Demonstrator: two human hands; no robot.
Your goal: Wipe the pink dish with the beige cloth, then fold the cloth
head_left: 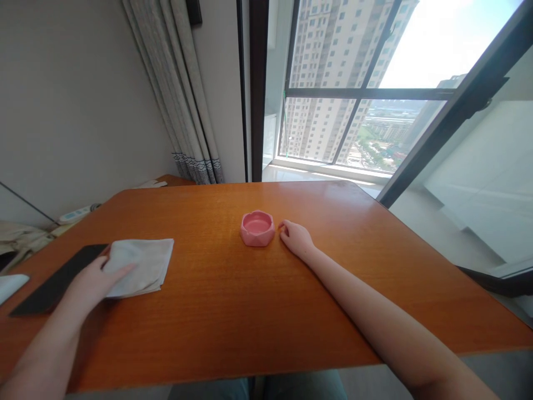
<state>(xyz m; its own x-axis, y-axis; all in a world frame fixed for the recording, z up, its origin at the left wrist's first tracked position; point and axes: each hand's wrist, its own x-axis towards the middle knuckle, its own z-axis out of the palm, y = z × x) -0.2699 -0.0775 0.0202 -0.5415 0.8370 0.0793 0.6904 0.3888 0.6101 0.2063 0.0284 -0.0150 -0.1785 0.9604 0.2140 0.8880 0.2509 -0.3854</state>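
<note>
On the left of the table, my left hand (pixel 97 278) grips a folded whitish cloth (pixel 144 261), thumb on top and the other fingers partly hidden at its far left edge. The cloth overlaps the right end of a flat dark mat (pixel 62 280). A pink faceted ashtray (pixel 257 236) stands upright near the middle of the table. Just right of it rests my right hand (pixel 296 238), apart from the ashtray, fingers loosely curled with a small gap by the thumb and nothing visible in them.
The brown wooden table (pixel 233 316) spans the view, its near edge by my legs. At the far left edge lies a white item (pixel 11 286), with a power strip (pixel 77 214) beyond. A curtain (pixel 179 94) hangs behind; large windows stand at the right.
</note>
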